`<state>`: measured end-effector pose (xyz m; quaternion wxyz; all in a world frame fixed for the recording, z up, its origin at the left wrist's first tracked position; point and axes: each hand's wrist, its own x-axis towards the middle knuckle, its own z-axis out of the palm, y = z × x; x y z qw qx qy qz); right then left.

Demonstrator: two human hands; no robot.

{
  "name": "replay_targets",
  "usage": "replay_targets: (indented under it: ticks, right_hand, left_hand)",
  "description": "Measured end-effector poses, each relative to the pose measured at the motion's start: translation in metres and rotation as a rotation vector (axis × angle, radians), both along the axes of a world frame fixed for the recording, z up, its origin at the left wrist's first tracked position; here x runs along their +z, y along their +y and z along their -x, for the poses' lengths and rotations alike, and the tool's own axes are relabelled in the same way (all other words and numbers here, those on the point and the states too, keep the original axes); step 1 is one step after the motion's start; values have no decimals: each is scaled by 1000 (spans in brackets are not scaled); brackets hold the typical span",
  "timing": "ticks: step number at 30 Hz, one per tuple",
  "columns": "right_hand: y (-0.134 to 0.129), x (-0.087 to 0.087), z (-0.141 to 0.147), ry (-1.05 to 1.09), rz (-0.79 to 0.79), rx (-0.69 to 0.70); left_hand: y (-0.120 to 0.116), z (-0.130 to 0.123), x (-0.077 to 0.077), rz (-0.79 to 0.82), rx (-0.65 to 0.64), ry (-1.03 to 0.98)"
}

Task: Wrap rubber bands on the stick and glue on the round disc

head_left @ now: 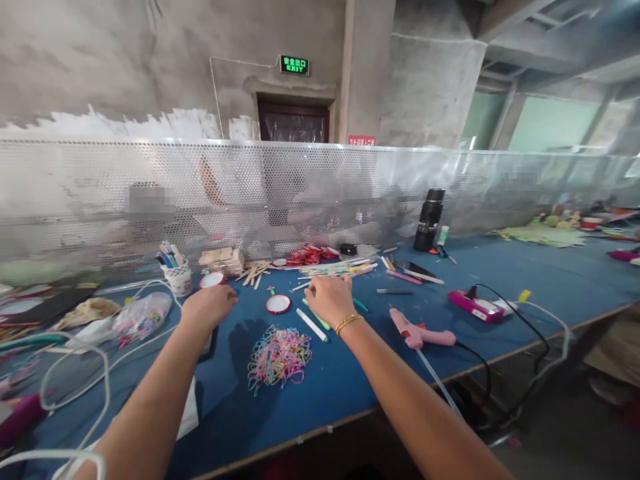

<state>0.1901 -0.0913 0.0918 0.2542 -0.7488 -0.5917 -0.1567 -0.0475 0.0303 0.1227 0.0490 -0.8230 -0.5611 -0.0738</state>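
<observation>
My left hand (209, 308) hovers above the left part of the blue table, its fingers curled together. Just behind it shows a white disc with a red rim (213, 279). My right hand (330, 301), with a gold bracelet at the wrist, is over the middle of the table with bent fingers, close to a pile of thin sticks (327, 269). What either hand holds, if anything, is hidden. Between them lies another red-rimmed white disc (278, 304) with a small ornament on top. Nearer me is a heap of colourful rubber bands (280, 357). A white marker (313, 325) rests beside my right hand.
A pink glue gun (420, 333) lies at right, near a magenta power strip (477, 307) with cables. A black bottle (429, 220) stands against the perforated metal screen (320, 193). At left are a cup of pens (177, 277), a bag of bands (143, 317) and white cables.
</observation>
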Motion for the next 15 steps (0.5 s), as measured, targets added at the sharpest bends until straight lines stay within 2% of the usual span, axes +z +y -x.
replay_targets:
  ticks: [4,8,11,13,15]
  right_hand:
    - [11,-1,-1,6,-40,2]
    - [15,-13,-1,38,-120,7]
    - [15,-23,-5,91,-156,9]
    - [15,-26,-7,119,-189,12]
    - [15,-27,-9,133,-218,17]
  left_hand:
    - [6,8,-11,47,-27,38]
    - [13,5,-10,58,-59,35]
    - [17,-13,-10,26,-117,-29]
    - [16,-32,-16,77,-147,-83]
    - [14,-52,-25,90,-100,-62]
